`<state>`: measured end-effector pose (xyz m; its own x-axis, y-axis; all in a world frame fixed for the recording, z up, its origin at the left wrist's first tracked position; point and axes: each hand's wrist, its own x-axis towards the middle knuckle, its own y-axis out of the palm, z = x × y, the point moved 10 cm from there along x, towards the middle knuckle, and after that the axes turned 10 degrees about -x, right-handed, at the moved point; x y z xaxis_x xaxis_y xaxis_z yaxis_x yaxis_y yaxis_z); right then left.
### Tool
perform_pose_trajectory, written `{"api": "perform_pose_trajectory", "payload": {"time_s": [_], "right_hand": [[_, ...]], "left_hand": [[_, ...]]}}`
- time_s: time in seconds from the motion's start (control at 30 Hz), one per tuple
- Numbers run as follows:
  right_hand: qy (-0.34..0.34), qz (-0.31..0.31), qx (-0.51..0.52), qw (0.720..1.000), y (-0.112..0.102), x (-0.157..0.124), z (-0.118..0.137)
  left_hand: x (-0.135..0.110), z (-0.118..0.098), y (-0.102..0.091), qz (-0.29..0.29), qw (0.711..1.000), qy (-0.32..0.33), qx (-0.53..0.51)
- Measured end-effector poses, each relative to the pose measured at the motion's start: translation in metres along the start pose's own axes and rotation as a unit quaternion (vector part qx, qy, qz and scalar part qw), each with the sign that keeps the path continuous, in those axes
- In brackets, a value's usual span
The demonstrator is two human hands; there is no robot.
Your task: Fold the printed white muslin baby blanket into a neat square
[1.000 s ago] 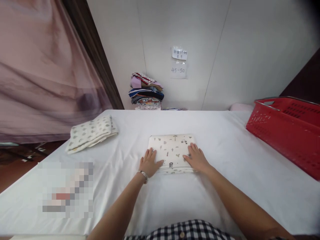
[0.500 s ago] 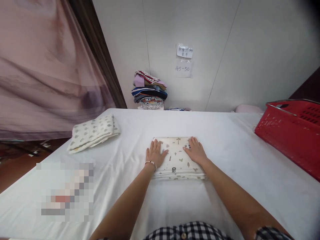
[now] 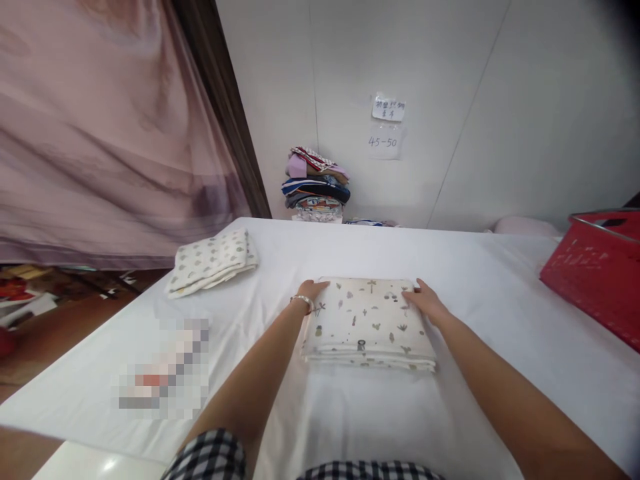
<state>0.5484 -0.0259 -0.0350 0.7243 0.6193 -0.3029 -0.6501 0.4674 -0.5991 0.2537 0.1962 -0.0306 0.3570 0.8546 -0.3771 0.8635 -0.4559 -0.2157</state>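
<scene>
A folded white cloth [image 3: 367,323] with small plant and animal prints lies flat on the white-covered table [image 3: 480,273] in front of me. My left hand [image 3: 311,291] grips its far left edge, thumb on top and the other fingers mostly hidden at the side. At the far right edge, my right hand [image 3: 429,303] holds the same cloth, its thumb on top and fingers along the side. Several layers show along the near edge. Farther left rests another folded white cloth [image 3: 213,263] with a grey-green leaf-like print.
A red plastic basket [image 3: 595,273] with a metal handle stands at the right. Behind the table's far edge rises a pile of folded fabrics [image 3: 317,190] against the wall. A blurred-out item [image 3: 167,370] lies on the left, and a pink curtain [image 3: 120,133] hangs beyond.
My hands have moved from lying flat on top of the printed cloth to gripping its left and right edges. The view has shifted slightly left.
</scene>
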Motion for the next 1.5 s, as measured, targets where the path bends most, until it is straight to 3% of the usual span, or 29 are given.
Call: {"api": "perform_pose_trajectory", "payload": {"time_s": [0.2, 0.4, 0.5, 0.67, 0.77, 0.87, 1.0, 1.07, 1.1, 1.17, 1.23, 1.27, 1.37, 1.43, 1.5], "right_hand": [[0.063, 0.099, 0.024, 0.993, 0.003, 0.008, 0.006], [0.032, 0.201, 0.136, 0.970, 0.016, -0.003, 0.006], [0.011, 0.244, 0.185, 0.952, 0.023, -0.019, 0.006], [-0.006, 0.278, 0.183, 0.943, 0.028, -0.035, 0.012], [-0.043, 0.231, 0.172, 0.957, 0.006, -0.028, 0.034], [-0.125, 0.176, 0.174, 0.961, -0.033, -0.021, 0.085], [-0.280, 0.045, 0.207, 0.936, -0.104, -0.026, 0.171], [-0.332, -0.042, 0.219, 0.916, -0.132, -0.037, 0.192], [-0.341, -0.087, 0.214, 0.911, -0.140, -0.043, 0.192], [-0.323, -0.166, 0.180, 0.914, -0.139, -0.055, 0.169], [-0.289, -0.193, 0.132, 0.928, -0.116, -0.067, 0.126], [-0.283, -0.175, 0.114, 0.936, -0.096, -0.072, 0.101], [-0.239, -0.045, 0.052, 0.969, -0.026, -0.088, 0.022], [-0.295, -0.006, 0.023, 0.955, -0.001, -0.108, -0.003], [-0.352, 0.007, -0.007, 0.936, 0.007, -0.125, -0.012]], "left_hand": [[-0.005, 0.001, 0.032, 0.160, 0.977, -0.094, -0.101], [-0.029, 0.006, 0.040, 0.253, 0.937, -0.125, -0.206], [-0.040, 0.013, 0.036, 0.269, 0.932, -0.129, -0.204], [-0.038, 0.009, 0.029, 0.224, 0.949, -0.100, -0.196], [-0.032, -0.027, 0.023, 0.200, 0.961, -0.035, -0.189], [-0.031, -0.103, 0.006, 0.175, 0.963, 0.096, -0.180], [-0.051, -0.224, -0.023, 0.145, 0.917, 0.336, -0.161], [-0.065, -0.256, -0.038, 0.110, 0.893, 0.418, -0.127], [-0.072, -0.260, -0.043, 0.090, 0.886, 0.444, -0.102], [-0.083, -0.243, -0.049, 0.059, 0.879, 0.472, -0.038], [-0.094, -0.198, -0.043, 0.061, 0.876, 0.476, 0.040], [-0.100, -0.168, -0.038, 0.071, 0.873, 0.477, 0.071], [-0.121, -0.068, -0.010, 0.151, 0.862, 0.457, 0.159], [-0.134, -0.012, 0.003, 0.190, 0.856, 0.427, 0.220], [-0.144, 0.019, 0.005, 0.197, 0.849, 0.411, 0.269]]}}
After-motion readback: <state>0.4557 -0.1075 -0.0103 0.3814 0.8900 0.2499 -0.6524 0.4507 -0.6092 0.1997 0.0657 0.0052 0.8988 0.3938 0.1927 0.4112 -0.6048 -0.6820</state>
